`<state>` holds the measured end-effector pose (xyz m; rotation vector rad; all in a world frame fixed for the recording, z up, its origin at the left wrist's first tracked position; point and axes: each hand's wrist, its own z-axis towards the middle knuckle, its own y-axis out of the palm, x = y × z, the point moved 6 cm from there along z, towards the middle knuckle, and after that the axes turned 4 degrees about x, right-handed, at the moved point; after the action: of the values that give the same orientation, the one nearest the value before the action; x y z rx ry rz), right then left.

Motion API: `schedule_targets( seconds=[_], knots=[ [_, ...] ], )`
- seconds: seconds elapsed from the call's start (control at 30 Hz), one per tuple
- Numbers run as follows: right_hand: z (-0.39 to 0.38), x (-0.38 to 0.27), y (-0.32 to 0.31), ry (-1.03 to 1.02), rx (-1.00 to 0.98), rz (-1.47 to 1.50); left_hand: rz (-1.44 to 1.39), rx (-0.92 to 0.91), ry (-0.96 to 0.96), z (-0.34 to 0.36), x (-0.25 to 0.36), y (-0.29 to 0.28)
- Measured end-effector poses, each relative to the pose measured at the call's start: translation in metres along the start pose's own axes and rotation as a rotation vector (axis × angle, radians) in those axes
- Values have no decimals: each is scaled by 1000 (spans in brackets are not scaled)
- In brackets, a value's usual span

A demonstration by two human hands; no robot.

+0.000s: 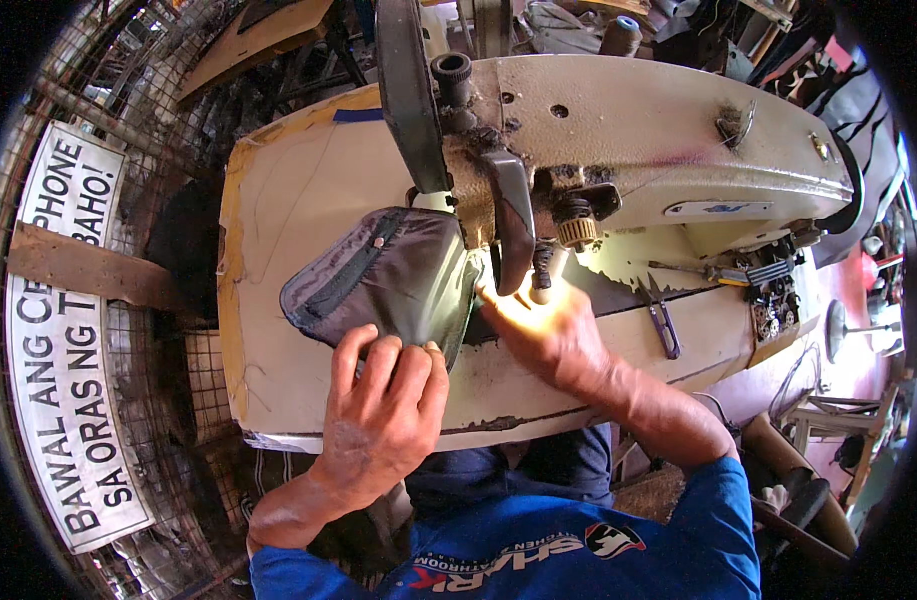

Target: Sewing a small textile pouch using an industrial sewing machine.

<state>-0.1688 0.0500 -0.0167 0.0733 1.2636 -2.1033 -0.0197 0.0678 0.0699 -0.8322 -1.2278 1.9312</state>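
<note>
A dark grey fabric pouch piece [403, 270] with a zipper [348, 270] along its upper left side lies on the bed of a sewing machine [658, 130]. My left hand [388, 415] has its fingers curled over the pouch piece's near edge. Close to the needle area, my right hand [548, 335] pinches the piece's right edge at its fingertips. Bright lamp light washes out part of those fingers, and the machine's head hides the needle.
Small scissors [661, 318] lie right of my right hand. Beyond them are a screwdriver [698, 271] and several small metal parts [773, 310]. A thread spool [620, 37] stands behind the machine. Wire mesh [168, 130] with a white sign [73, 350] borders the left side.
</note>
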Motion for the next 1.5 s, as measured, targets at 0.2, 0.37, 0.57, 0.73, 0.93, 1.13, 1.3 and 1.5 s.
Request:
schedule_targets(
  seconds=[0.2,0.37,0.57,0.73,0.93,1.13,1.3,1.5],
  knots=[
    [9,-42,-2,-278,10,-126,16,-10,25,-6,13,5],
    [8,-38,-6,-289,32,-83,-319,105,321,-73,59,18],
    [10,-40,-8,-269,62,-28,-303,-160,-268,-82,-37,102],
    [7,-36,-6,-132,-26,2,-402,-112,-275,-8,-70,125],
    [-1,-37,-4,-190,8,-25,-534,-69,-264,-8,-63,124],
    [0,-37,0,-246,-21,-17,-646,-25,-274,-16,-73,114],
    [8,-31,-12,-200,-10,-8,-724,14,-288,2,-79,112],
    [9,-27,-12,-159,8,105,-802,47,-256,-2,-75,93]
  ],
)
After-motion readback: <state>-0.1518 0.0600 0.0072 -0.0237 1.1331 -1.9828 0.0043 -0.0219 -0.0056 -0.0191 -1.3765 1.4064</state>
